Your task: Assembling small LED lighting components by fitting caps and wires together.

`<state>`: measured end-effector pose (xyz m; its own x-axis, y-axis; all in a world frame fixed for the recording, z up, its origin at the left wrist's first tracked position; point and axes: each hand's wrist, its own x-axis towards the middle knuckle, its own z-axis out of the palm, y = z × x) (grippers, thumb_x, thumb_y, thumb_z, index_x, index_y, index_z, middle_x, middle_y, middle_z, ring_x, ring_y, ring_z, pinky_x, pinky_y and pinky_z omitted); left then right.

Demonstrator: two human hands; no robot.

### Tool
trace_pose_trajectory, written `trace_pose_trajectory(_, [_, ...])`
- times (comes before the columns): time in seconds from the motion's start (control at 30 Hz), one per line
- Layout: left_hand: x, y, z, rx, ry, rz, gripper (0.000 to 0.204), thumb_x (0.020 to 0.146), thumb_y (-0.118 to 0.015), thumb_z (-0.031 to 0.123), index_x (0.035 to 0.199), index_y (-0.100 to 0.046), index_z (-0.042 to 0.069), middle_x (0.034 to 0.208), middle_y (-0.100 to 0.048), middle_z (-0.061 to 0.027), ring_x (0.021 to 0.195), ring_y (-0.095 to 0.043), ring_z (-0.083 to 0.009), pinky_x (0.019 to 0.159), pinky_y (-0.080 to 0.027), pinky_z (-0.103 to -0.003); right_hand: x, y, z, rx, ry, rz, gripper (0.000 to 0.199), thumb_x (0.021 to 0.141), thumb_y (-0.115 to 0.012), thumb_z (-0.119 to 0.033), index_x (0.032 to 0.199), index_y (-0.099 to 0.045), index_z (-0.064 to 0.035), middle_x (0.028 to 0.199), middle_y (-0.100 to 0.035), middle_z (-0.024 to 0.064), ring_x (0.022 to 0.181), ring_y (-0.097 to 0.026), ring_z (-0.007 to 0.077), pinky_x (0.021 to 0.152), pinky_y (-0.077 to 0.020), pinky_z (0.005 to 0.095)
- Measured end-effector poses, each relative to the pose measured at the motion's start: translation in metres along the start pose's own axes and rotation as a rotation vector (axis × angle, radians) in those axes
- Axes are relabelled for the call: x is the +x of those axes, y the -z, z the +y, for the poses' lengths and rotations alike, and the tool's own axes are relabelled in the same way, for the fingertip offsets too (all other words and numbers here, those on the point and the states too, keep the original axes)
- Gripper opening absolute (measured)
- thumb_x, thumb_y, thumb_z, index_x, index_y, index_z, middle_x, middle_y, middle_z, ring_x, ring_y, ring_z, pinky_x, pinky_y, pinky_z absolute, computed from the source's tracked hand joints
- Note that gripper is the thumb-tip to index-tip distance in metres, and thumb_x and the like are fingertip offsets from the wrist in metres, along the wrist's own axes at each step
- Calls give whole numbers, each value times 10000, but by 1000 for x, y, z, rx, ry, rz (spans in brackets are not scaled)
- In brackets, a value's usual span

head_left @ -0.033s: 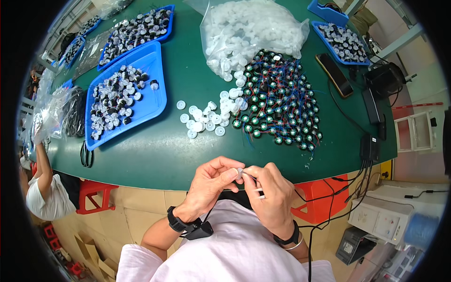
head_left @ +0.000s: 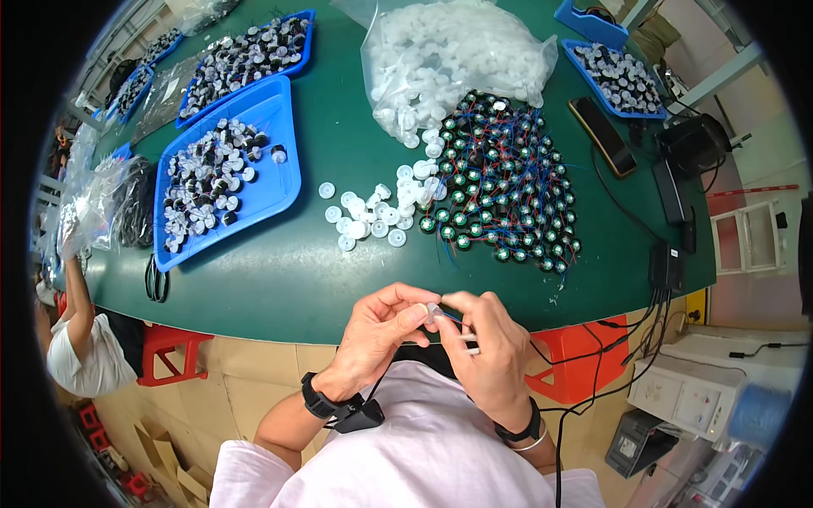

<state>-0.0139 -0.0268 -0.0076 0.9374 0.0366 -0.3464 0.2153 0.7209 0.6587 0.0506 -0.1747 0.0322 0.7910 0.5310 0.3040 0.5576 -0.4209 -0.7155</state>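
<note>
Just over the table's near edge, my left hand (head_left: pixel 381 326) pinches a small translucent plastic cap (head_left: pixel 433 312) between thumb and fingertips. My right hand (head_left: pixel 487 347) is curled close beside it, its index finger raised near the cap. A thin white rod (head_left: pixel 470 344) is gripped in that hand, its ends poking out by the palm. A bit of blue wire (head_left: pixel 455 319) shows between the two hands. Beyond them lie loose white caps (head_left: pixel 373 216) and a heap of small round black parts (head_left: pixel 508 186) with green tops and red and blue wires.
A large clear bag (head_left: pixel 457 59) of white caps lies at the back. To the left, a blue tray (head_left: pixel 284 182) holds capped parts. On the right are a phone (head_left: pixel 601 135) and black cables (head_left: pixel 660 279). Another person's arm (head_left: pixel 79 296) reaches in at far left.
My right index finger has lifted slightly off the cap, and the blue wire shows more plainly. My left hand stays in place with the cap.
</note>
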Motion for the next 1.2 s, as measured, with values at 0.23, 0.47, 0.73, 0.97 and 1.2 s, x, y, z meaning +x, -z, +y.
trace_pose_trajectory(0.23, [1, -1, 0, -12, -7, 1, 241, 887, -644, 160, 1067, -600, 6, 920, -661, -68, 833, -640, -121, 673, -537, -227, -4, 2, 9, 116, -40, -23, 161, 794, -661, -3, 894, -537, -19, 800, -564, 93, 641, -582, 245, 541, -462, 347])
trace_pose_trajectory(0.47, [2, -2, 0, -30, 24, -17, 221, 903, -620, 153, 1054, -597, -6, 908, -655, -80, 815, -640, -139, 671, -549, -228, 1, -5, 3, 164, -30, 1, 120, 816, -635, 7, 869, -530, -19, 804, -564, 95, 640, -580, 250, 539, -457, 350])
trace_pose_trajectory(0.73, [2, -1, -1, -74, 46, -20, 226, 915, -603, 174, 1045, -599, -10, 906, -652, -80, 808, -637, -131, 671, -556, -223, 0, -2, 6, 173, -41, 1, 143, 792, -648, 10, 880, -541, -24, 806, -564, 96, 663, -588, 251, 553, -464, 346])
trace_pose_trajectory(0.97, [1, 0, -2, -76, 26, -17, 216, 915, -600, 166, 1045, -600, -7, 899, -654, -82, 819, -641, -130, 679, -562, -221, -1, -3, 6, 165, -13, 4, 153, 775, -653, 9, 876, -544, -27, 807, -553, 93, 664, -590, 252, 559, -469, 346])
trace_pose_trajectory(1.2, [1, -1, -4, -25, -9, 13, 226, 901, -623, 162, 1049, -602, -7, 893, -656, -78, 821, -637, -125, 682, -561, -235, -3, -3, 8, 138, 3, -8, 171, 753, -650, 18, 880, -544, -28, 802, -546, 94, 656, -590, 252, 556, -471, 342])
